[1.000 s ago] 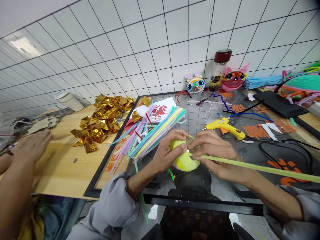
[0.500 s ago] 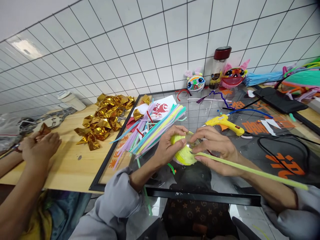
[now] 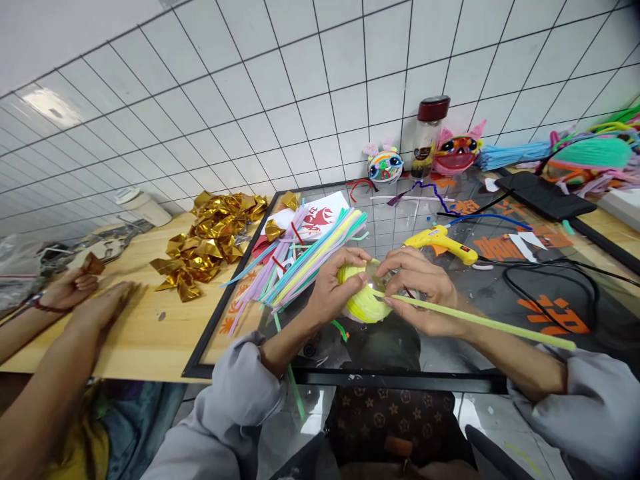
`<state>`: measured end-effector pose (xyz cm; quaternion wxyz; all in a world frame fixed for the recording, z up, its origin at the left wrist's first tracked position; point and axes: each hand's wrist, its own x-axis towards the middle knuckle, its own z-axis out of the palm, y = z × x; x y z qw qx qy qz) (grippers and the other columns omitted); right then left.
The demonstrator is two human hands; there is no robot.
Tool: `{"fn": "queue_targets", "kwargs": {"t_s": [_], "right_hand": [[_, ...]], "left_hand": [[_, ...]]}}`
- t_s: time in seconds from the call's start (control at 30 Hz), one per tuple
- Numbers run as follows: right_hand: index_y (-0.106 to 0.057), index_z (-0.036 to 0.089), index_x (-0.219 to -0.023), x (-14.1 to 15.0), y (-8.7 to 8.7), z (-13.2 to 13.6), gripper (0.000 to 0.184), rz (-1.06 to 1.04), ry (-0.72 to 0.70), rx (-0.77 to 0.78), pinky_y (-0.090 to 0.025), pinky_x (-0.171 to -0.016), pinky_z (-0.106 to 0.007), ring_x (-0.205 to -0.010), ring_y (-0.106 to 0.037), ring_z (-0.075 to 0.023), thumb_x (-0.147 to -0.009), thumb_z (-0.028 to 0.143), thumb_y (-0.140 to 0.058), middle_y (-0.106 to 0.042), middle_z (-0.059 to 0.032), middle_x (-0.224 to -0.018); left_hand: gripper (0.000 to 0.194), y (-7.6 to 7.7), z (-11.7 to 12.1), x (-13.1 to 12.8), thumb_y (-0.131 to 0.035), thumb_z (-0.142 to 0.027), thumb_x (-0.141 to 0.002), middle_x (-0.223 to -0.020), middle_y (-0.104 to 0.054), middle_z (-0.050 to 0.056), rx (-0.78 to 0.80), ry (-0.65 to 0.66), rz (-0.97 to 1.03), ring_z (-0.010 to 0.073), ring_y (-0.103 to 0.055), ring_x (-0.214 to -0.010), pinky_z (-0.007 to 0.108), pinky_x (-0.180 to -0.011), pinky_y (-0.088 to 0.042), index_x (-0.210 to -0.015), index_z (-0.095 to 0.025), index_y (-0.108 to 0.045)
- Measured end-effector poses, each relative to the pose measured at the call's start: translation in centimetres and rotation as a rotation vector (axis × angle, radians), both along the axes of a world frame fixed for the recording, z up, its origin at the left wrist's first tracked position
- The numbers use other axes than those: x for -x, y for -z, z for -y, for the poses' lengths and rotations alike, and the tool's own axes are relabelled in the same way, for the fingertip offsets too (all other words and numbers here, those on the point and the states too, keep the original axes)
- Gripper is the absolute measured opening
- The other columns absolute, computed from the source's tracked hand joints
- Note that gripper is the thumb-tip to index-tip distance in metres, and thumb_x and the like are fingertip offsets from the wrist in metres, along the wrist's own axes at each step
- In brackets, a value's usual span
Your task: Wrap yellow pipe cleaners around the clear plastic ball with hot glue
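My left hand [image 3: 336,285] is wrapped round the left side of a yellow ball [image 3: 367,308] covered in rows of fuzzy pipe cleaner, thumb on its front. A see-through part shows at its upper right. My right hand [image 3: 425,290] pinches a yellow pipe cleaner [image 3: 490,319] between thumb and fingers at the ball's right side. The pipe cleaner's long free end points right, across my forearm. Just behind my right hand lies a yellow hot glue gun [image 3: 443,243].
A bundle of pastel pipe cleaners [image 3: 313,260] lies left of my hands. Gold foil pieces [image 3: 220,220] are heaped farther left, near a co-worker's hands [image 3: 103,310]. Two decorated animal faces and a glass bottle [image 3: 427,137] stand by the wall. A black cord [image 3: 510,293] loops at right.
My right hand still pinches the pipe cleaner, whose free end has swung slightly. The ball stays in my left hand. The co-worker's hands have moved apart, one lifting a gold-brown folded piece.
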<state>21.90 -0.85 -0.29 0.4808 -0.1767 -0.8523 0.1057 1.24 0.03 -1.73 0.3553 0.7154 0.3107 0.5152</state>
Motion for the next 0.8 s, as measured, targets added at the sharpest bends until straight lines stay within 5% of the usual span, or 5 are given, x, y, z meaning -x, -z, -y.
{"fn": "queue_targets", "kwargs": {"t_s": [0.6, 0.8], "right_hand": [[-0.06, 0.021, -0.083, 0.34, 0.14, 0.76, 0.007, -0.057, 0.005, -0.025, -0.048, -0.086, -0.041, -0.093, -0.062, -0.0218, -0.085, 0.015, -0.063, -0.069, -0.0063, -0.094], [-0.063, 0.02, -0.104, 0.33, 0.38, 0.69, 0.017, -0.026, 0.005, -0.027, -0.046, -0.088, -0.043, -0.098, -0.063, -0.0247, -0.089, 0.026, -0.063, -0.07, -0.01, -0.103]], "left_hand": [[0.008, 0.25, 0.25, 0.25, -0.067, -0.027, -0.087, -0.105, -0.07, 0.006, 0.031, -0.022, 0.012, 0.021, -0.066, -0.102, 0.038, -0.093, -0.05, -0.088, -0.021, -0.062], [0.008, 0.07, 0.28, 0.23, -0.067, -0.026, -0.086, -0.104, -0.071, 0.006, 0.022, -0.023, 0.012, 0.0214, -0.066, -0.102, 0.04, -0.095, -0.051, -0.088, -0.02, -0.062]]}}
